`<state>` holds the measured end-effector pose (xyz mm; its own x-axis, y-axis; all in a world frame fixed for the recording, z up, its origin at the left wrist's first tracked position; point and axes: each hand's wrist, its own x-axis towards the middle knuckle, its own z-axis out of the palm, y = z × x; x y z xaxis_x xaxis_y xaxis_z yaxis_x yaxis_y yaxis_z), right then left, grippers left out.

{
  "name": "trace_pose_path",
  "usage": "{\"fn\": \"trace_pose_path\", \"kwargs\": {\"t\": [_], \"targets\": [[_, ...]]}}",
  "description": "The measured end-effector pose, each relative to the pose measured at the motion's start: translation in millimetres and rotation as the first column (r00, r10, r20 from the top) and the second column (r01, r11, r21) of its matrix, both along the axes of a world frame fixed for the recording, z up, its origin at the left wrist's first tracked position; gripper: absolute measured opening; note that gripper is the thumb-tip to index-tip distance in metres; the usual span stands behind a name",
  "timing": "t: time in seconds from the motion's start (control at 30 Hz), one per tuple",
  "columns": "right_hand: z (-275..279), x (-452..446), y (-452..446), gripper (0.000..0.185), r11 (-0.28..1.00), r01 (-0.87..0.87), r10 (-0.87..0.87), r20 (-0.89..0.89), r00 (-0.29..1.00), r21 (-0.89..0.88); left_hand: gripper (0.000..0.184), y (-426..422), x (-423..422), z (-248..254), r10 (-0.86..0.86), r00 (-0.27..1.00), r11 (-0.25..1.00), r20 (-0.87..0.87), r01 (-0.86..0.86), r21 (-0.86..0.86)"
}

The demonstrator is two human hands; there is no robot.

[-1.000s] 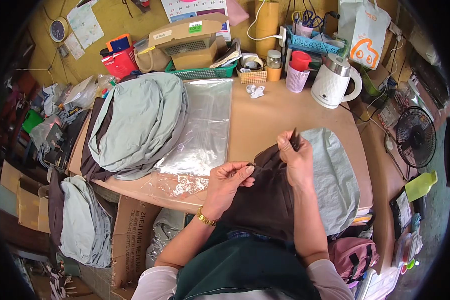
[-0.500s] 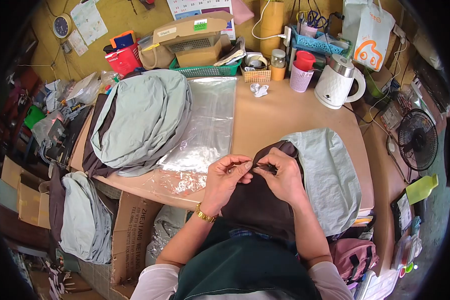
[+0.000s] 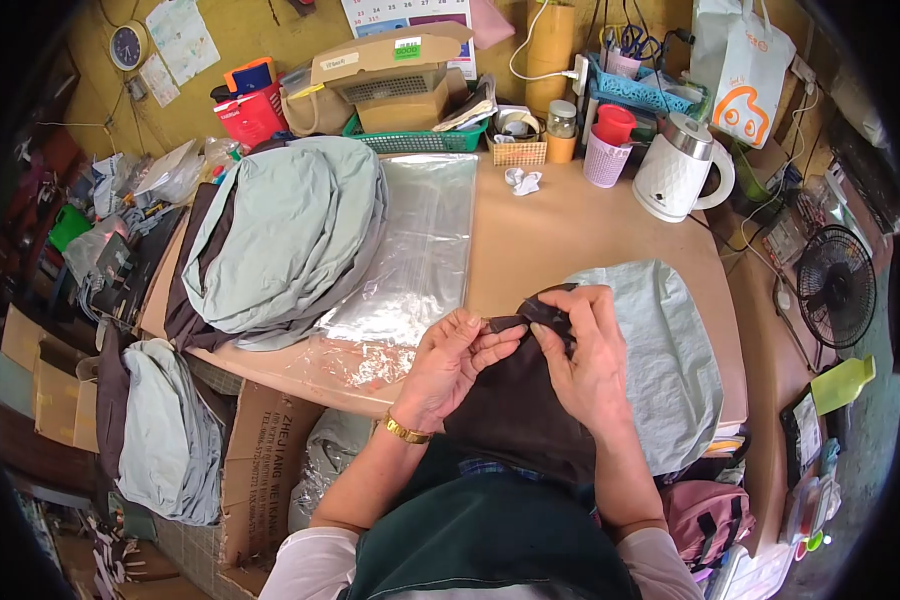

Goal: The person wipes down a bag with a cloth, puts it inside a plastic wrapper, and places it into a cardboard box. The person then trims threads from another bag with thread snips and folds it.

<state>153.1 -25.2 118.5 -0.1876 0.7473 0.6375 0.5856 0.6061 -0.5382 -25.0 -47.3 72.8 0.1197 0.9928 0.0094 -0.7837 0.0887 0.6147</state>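
Observation:
A dark brown fabric piece [image 3: 515,410] hangs over the table's front edge toward my lap, joined or lying against a pale grey-green fabric piece [image 3: 660,370] on the right. My left hand [image 3: 457,362], with a gold watch at the wrist, pinches a narrow end of the brown fabric between thumb and fingers. My right hand [image 3: 587,355] grips a bunched fold of the same brown cloth just to the right. Between the two hands a short strip of it is stretched. Whether something small lies inside the fold is hidden.
A pile of grey-green and brown fabric [image 3: 285,235] lies at the table's left, beside clear plastic bags [image 3: 425,220]. A white kettle [image 3: 673,170], a lilac cup [image 3: 605,163] and a green basket [image 3: 430,141] stand at the back. An open carton [image 3: 260,480] sits below the front edge.
My hands have moved slightly apart, drawing out a strip of brown fabric between them. The right hand has turned and spread over the fold. The camera view has shifted slightly.

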Motion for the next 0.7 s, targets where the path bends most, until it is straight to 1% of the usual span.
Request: {"fn": "trace_pose_path", "kwargs": {"t": [0.03, 0.07, 0.13, 0.17, 0.2, 0.27, 0.3, 0.37, 0.47, 0.6, 0.67, 0.7], "targets": [[3, 1, -3, 0.028, 0.998, -0.005, 0.003, 0.030, 1.000, 0.061, 0.017, 0, 3, 2, 0.024, 1.000, 1.000, -0.017, -0.025, -0.010], [7, 2, -7, 0.028, 0.998, -0.008, 0.006, 0.031, 0.999, 0.062, 0.018, 0, 5, 3, 0.048, 0.998, 0.999, -0.034, -0.049, -0.019], [12, 1, -13, 0.030, 0.985, -0.015, -0.016, 0.178, 0.984, 0.173, 0.018, 2, 6, -3, 0.055, 0.998, 0.998, -0.029, -0.055, 0.006], [13, -2, -14, 0.028, 0.972, -0.024, -0.022, 0.188, 0.982, 0.234, 0.019, 3, 7, -6, 0.059, 0.998, 0.998, -0.024, -0.059, 0.032], [13, -3, -14, 0.028, 0.972, -0.024, -0.022, 0.189, 0.982, 0.236, 0.019, 3, 8, -5, 0.059, 0.998, 0.998, -0.023, -0.059, 0.033], [9, -6, -13, 0.021, 0.940, -0.064, -0.009, 0.212, 0.977, 0.335, 0.020, 4, 12, -4, 0.087, 0.993, 0.996, -0.081, -0.086, 0.017], [6, -6, -11, 0.021, 0.940, -0.065, -0.009, 0.213, 0.977, 0.336, 0.020, 3, 13, 0, 0.088, 0.993, 0.996, -0.080, -0.086, 0.018], [3, -7, -7, 0.013, 0.918, -0.080, -0.027, 0.261, 0.965, 0.389, 0.011, 2, 16, 9, 0.085, 0.991, 0.996, -0.103, -0.087, -0.016], [1, -9, -4, 0.013, 0.912, -0.087, -0.032, 0.280, 0.959, 0.400, 0.012, 3, 15, -2, 0.080, 0.993, 0.996, -0.086, -0.077, 0.036], [1, -8, -4, 0.014, 0.919, -0.109, -0.009, 0.298, 0.955, 0.378, 0.014, 1, 15, -6, 0.070, 0.992, 0.997, -0.107, -0.065, 0.048], [1, -5, -5, 0.014, 0.962, -0.117, 0.059, 0.230, 0.971, 0.247, 0.014, -2, 17, 1, 0.126, 0.987, 0.992, -0.098, -0.123, 0.038], [4, -5, -4, 0.014, 0.962, -0.116, 0.058, 0.230, 0.971, 0.248, 0.014, -3, 18, 6, 0.126, 0.987, 0.992, -0.098, -0.122, 0.039]]}}
